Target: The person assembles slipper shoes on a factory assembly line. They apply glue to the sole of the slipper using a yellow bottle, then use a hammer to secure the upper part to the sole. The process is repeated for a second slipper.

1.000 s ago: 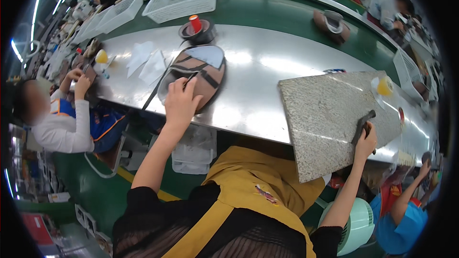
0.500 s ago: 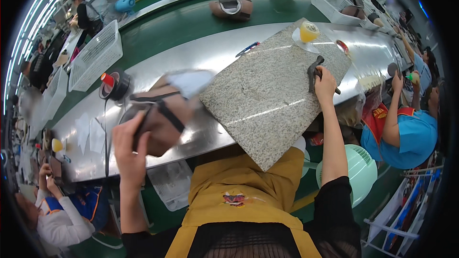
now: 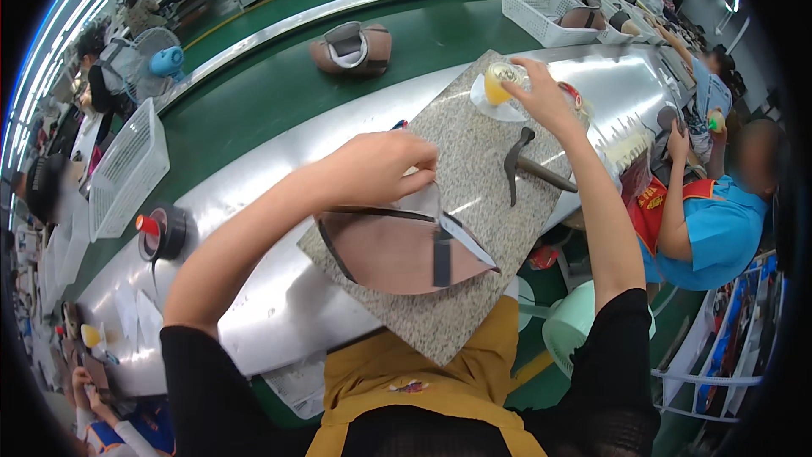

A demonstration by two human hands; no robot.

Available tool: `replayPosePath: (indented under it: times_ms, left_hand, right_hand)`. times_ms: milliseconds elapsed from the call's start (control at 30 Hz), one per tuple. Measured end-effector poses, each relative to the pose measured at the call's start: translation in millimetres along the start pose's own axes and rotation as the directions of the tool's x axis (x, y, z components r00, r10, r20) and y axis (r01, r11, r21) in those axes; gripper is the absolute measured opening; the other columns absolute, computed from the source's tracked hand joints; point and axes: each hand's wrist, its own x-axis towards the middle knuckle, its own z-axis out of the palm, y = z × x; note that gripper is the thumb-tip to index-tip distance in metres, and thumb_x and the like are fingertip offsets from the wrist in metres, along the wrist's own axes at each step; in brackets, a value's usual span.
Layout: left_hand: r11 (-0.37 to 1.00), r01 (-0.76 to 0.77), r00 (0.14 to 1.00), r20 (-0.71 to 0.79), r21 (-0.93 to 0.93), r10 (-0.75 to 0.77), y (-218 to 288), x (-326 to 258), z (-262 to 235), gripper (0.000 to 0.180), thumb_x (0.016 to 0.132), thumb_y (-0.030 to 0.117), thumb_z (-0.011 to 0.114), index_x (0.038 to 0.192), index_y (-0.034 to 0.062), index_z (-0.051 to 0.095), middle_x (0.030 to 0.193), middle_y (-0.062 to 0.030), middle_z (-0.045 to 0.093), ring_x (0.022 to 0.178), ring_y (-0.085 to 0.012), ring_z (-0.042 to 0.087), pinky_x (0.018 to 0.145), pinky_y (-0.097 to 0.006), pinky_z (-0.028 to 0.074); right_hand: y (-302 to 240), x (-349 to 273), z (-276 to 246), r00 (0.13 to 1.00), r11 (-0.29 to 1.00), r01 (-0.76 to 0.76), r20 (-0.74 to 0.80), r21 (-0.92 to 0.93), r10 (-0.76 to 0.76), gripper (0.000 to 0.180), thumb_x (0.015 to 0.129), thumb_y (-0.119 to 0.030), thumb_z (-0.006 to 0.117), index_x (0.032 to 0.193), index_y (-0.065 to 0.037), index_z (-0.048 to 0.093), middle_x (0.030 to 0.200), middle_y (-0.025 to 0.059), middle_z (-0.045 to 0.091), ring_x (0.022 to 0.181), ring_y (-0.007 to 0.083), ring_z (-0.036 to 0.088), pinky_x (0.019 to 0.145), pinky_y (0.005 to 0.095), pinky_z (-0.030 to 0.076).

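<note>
My left hand (image 3: pixel 393 167) is closed, with its fingertips at the pale flap along the upper edge of a brown leather-like piece (image 3: pixel 385 250). That piece has dark trim and a dark strap, and lies on a speckled stone slab (image 3: pixel 431 334). My right hand (image 3: pixel 541 95) is at a small cup of yellow liquid (image 3: pixel 497 83), thumb and fingers apart beside its right rim. Whether the fingertips touch the cup is hard to tell. A hammer (image 3: pixel 541 171) with a dark head and handle rests on the slab, below my right hand.
The slab sits on a shiny metal table (image 3: pixel 262 322). A tape roll (image 3: pixel 570 95) lies past my right hand; a black round holder with a red top (image 3: pixel 161 233) stands left. Beyond runs a green belt carrying another brown piece (image 3: pixel 351 49). A co-worker in blue (image 3: pixel 719 233) sits at right.
My left hand has brought the brown piece rightward onto the slab. My right hand has let go of the hammer, now lying on the slab, and moved to the yellow cup.
</note>
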Motion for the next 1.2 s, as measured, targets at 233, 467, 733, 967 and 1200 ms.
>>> replayPosePath:
  times_ms: [233,467,733,967,1200]
  left_hand:
    - [0.984,0.031,0.741,0.665,-0.176,0.096,-10,59,9,0.025,0.086,0.024,0.052,0.092,0.0027,0.064,0.085,-0.0165,0.066,0.08,-0.032,0.062,0.077,-0.041,0.047]
    - [0.94,0.038,0.999,-0.031,0.34,-0.029,-100,152,87,0.029,0.087,0.014,0.051,0.114,0.0052,0.056,0.111,-0.0105,0.058,0.104,-0.0261,0.058,0.086,-0.04,0.047]
    - [0.9,-0.009,0.986,-0.148,0.435,0.082,-114,181,120,0.033,0.082,0.006,0.052,0.114,0.0049,0.055,0.111,-0.0081,0.057,0.11,-0.023,0.053,0.093,-0.035,0.042]
    - [0.933,0.11,0.993,-0.069,0.342,-0.092,-106,185,111,0.031,0.082,0.008,0.052,0.112,0.0016,0.055,0.114,-0.014,0.058,0.108,-0.0297,0.057,0.09,-0.041,0.046]
    - [0.977,-0.029,0.956,-0.281,0.211,0.089,-97,136,74,0.022,0.091,0.019,0.053,0.103,0.0059,0.067,0.109,-0.0139,0.065,0.098,-0.0343,0.061,0.087,-0.04,0.048]
  right_hand:
    - [19,33,29,0.976,0.996,-0.089,0.198,-0.007,0.088,0.071,0.081,-0.05,0.065,0.135,-0.009,0.046,0.129,0.021,0.049,0.119,0.0339,0.05,0.1,0.0412,0.04]
    - [6,43,37,0.936,0.99,-0.137,0.331,0.021,0.122,0.077,0.077,-0.052,0.069,0.135,-0.007,0.045,0.122,0.0246,0.05,0.114,0.0356,0.052,0.097,0.039,0.041]
    - [47,37,24,0.882,0.874,-0.397,0.381,0.279,0.278,0.066,0.08,-0.049,0.068,0.131,-0.012,0.049,0.111,0.0157,0.058,0.102,0.0241,0.061,0.076,0.0353,0.054]
    - [63,6,-32,0.789,0.268,-0.302,0.081,0.915,0.609,0.065,0.086,-0.043,0.064,0.125,0.005,0.045,0.119,0.0171,0.057,0.106,0.0285,0.06,0.085,0.0403,0.056]
    - [0,-90,-72,0.983,-0.567,-0.056,0.145,0.822,0.113,0.059,0.098,-0.038,0.045,0.138,0.005,0.032,0.137,0.0297,0.038,0.124,0.0462,0.043,0.102,0.045,0.046]
